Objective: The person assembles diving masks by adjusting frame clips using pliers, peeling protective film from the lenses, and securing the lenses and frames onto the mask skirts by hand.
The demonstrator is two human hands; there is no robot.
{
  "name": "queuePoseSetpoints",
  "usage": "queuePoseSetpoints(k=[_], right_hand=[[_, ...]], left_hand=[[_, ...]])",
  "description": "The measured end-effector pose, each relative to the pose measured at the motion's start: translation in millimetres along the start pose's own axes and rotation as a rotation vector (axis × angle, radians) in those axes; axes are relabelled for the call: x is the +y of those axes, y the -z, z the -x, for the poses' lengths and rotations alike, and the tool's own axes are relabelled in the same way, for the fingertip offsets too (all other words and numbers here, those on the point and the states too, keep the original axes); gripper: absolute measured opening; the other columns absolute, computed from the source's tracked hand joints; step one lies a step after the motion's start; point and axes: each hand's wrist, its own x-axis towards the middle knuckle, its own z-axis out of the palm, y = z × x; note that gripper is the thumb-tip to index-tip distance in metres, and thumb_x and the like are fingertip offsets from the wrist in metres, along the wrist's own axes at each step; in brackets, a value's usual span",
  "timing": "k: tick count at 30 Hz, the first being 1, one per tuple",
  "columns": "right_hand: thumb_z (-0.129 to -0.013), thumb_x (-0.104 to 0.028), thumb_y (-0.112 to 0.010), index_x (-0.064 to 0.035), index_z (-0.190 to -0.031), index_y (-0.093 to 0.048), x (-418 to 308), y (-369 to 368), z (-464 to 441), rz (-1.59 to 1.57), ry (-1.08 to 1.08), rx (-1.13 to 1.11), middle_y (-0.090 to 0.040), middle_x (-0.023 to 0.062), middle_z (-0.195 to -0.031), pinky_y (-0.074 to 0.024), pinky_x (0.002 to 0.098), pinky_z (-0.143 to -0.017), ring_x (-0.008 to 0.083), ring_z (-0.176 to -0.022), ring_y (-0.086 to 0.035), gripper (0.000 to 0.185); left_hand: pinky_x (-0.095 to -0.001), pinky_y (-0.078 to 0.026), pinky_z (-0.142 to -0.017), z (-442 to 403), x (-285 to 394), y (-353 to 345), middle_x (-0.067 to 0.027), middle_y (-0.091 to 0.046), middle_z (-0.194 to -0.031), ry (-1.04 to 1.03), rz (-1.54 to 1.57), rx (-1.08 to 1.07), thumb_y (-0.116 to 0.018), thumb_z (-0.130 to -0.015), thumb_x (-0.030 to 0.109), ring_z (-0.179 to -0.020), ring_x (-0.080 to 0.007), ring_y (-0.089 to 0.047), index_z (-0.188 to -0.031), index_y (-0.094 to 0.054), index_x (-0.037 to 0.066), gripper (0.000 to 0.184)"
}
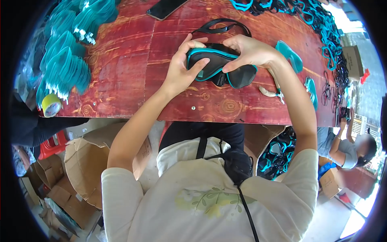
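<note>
A diving mask (pixel 214 63) with dark lenses and a teal rim is held just over the red table, its black strap (pixel 225 25) looping out behind it. My left hand (pixel 183 66) grips the left end, thumb on the front of the lens and fingers over the top edge. On the other side, my right hand (pixel 252 51) clasps the upper right part, with its thumb near the nose area. Part of the frame is covered by my fingers. Right of the mask lies a pair of pliers or snips with pale handles (pixel 269 92), partly behind my right forearm.
Stacks of teal lens-shaped pieces (pixel 66 68) and a yellow tape roll (pixel 51 105) are at the left. A phone (pixel 166 8) lies at the back. Teal and black frames (pixel 330 44) pile up at right. Below stand cardboard boxes (pixel 90 161); another person (pixel 348 151) sits at far right.
</note>
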Motion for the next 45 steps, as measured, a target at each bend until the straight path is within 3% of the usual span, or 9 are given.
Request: queuePoseSetpoints(k=[5, 11, 16, 26, 29, 32, 37, 40, 45], right_hand=[[-0.07, -0.016, -0.084, -0.001, -0.088, -0.061, 0.8, -3.7, -6.1, -0.048, 0.0, -0.077, -0.055, -0.0034, -0.078, -0.0404, 0.025, -0.066, 0.0054, -0.075, -0.048, 0.033], [-0.071, -0.017, -0.083, 0.0001, -0.098, -0.062, 5.1, -9.0, -2.4, -0.069, 0.069, -0.035, -0.059, -0.0019, -0.082, -0.0417, 0.0251, -0.07, 0.0062, -0.077, -0.05, 0.038], [-0.072, -0.017, -0.082, 0.0016, -0.11, -0.061, 19.2, -3.5, 11.1, -0.028, 0.27, 0.043, -0.062, 0.0014, -0.092, -0.0457, 0.0269, -0.079, 0.0094, -0.085, -0.054, 0.047], [-0.071, -0.018, -0.082, -0.0003, -0.119, -0.059, 0.6, 2.0, 7.0, 0.24, 0.074, -0.133, -0.065, 0.0062, -0.103, -0.046, 0.0283, -0.086, 0.0144, -0.093, -0.058, 0.056], [-0.072, -0.017, -0.083, -0.0027, -0.125, -0.057, 28.8, -3.3, 13.8, -0.07, 0.374, 0.131, -0.062, 0.0063, -0.114, -0.0436, 0.0298, -0.095, 0.0146, -0.105, -0.056, 0.061], [-0.073, -0.015, -0.082, -0.0059, -0.131, -0.054, 30.0, -5.7, 47.4, 0.108, 0.353, 0.402, -0.059, 0.006, -0.122, -0.0393, 0.032, -0.103, 0.0148, -0.114, -0.053, 0.065], [-0.082, -0.018, -0.076, -0.0095, -0.104, -0.071, 40.2, -30.6, 56.9, -0.079, 0.29, 0.615, -0.063, 0.0029, -0.099, -0.0467, 0.026, -0.067, 0.0117, -0.09, -0.057, 0.024], [-0.084, -0.009, -0.074, -0.0054, -0.106, -0.069, 40.8, -34.0, 52.3, -0.029, 0.278, 0.66, -0.059, -0.001, -0.099, -0.0418, 0.02, -0.062, 0.0064, -0.085, -0.056, 0.023], [-0.08, -0.011, -0.076, -0.0061, -0.097, -0.071, 35.8, -44.3, 44.5, 0.066, 0.281, 0.85, -0.062, 0.0043, -0.086, -0.0464, 0.0277, -0.061, 0.0157, -0.075, -0.06, 0.018]], left_hand=[[-0.0444, -0.022, -0.115, 6.5, 5.6, -0.4, -0.0119, -0.058, -0.118, 0.033, -0.08, 0.039, -0.071, -0.082, 0.0, -0.136, -0.0266, -0.036, -0.109, -0.056, 0.005, 0.031], [-0.0346, -0.038, -0.099, 6.5, 17.5, -1.2, -0.0065, -0.056, -0.106, 0.029, -0.356, 0.077, -0.074, -0.078, 0.001, -0.108, -0.0223, -0.048, -0.103, -0.06, 0.004, 0.029], [-0.0318, -0.041, -0.091, 3.6, 8.5, -1.1, -0.0069, -0.056, -0.104, -0.012, -0.326, 0.092, -0.076, -0.077, 0.001, -0.104, -0.0196, -0.049, -0.1, -0.06, 0.003, 0.028], [-0.0301, -0.044, -0.089, 2.7, 15.4, 3.9, -0.0076, -0.054, -0.105, -0.048, -0.311, 0.018, -0.074, -0.078, -0.002, -0.098, -0.0165, -0.055, -0.101, -0.061, 0.001, 0.027], [-0.0292, -0.045, -0.087, 1.1, 9.0, 5.4, -0.0069, -0.054, -0.104, 0.01, -0.231, 0.057, -0.075, -0.079, 0.0, -0.095, -0.0153, -0.056, -0.1, -0.061, 0.001, 0.025], [-0.0284, -0.046, -0.084, 0.4, 7.7, 4.3, -0.0062, -0.053, -0.102, 0.081, -0.115, 0.09, -0.075, -0.079, 0.002, -0.093, -0.0147, -0.056, -0.099, -0.06, 0.001, 0.025], [-0.0264, -0.045, -0.086, 0.9, 8.6, 2.8, -0.0045, -0.051, -0.106, 0.097, -0.087, 0.065, -0.072, -0.082, -0.001, -0.094, -0.0113, -0.056, -0.104, -0.058, 0.0, 0.026], [-0.0259, -0.045, -0.087, 1.6, 9.4, 2.7, -0.0044, -0.052, -0.106, 0.095, -0.084, 0.08, -0.072, -0.082, -0.002, -0.095, -0.0114, -0.056, -0.106, -0.058, -0.001, 0.027], [-0.0257, -0.045, -0.085, 4.0, 1.4, 4.0, -0.0045, -0.054, -0.104, 0.057, -0.176, 0.118, -0.072, -0.082, 0.0, -0.093, -0.0114, -0.056, -0.103, -0.059, -0.001, 0.025]])
